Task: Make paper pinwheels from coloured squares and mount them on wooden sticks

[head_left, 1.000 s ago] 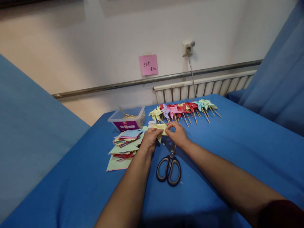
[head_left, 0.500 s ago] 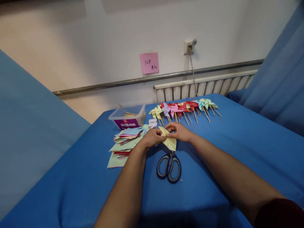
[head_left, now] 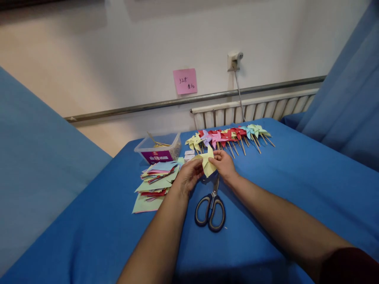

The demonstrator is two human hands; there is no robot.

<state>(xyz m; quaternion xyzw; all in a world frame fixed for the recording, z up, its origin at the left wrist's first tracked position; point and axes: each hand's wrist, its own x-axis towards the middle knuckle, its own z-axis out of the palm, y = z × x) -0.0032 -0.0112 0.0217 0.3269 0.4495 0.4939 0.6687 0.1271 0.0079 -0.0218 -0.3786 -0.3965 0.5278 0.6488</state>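
A pale yellow paper pinwheel [head_left: 209, 165], partly folded with its points showing, is held up between my two hands. My left hand [head_left: 191, 172] grips its left side, with the fingers partly behind the paper. On the other side my right hand [head_left: 224, 163] pinches it near the middle, thumb in front. Just below lie dark-handled scissors [head_left: 211, 209], blades pointing away from me under the hands. To the left is a stack of coloured paper sheets [head_left: 155, 183], some with cut slits.
Finished pinwheels on sticks [head_left: 227, 136] lie in a row at the back. A clear plastic box [head_left: 158, 148] with wooden sticks stands back left, beside small white boxes [head_left: 189, 155]. Blue cloth [head_left: 266, 244] covers the table; a radiator [head_left: 254, 108] is behind.
The yellow paper has been turned and lifted slightly, and more of its points now show. My hands have shifted their hold on it. More of the scissor blades is uncovered.
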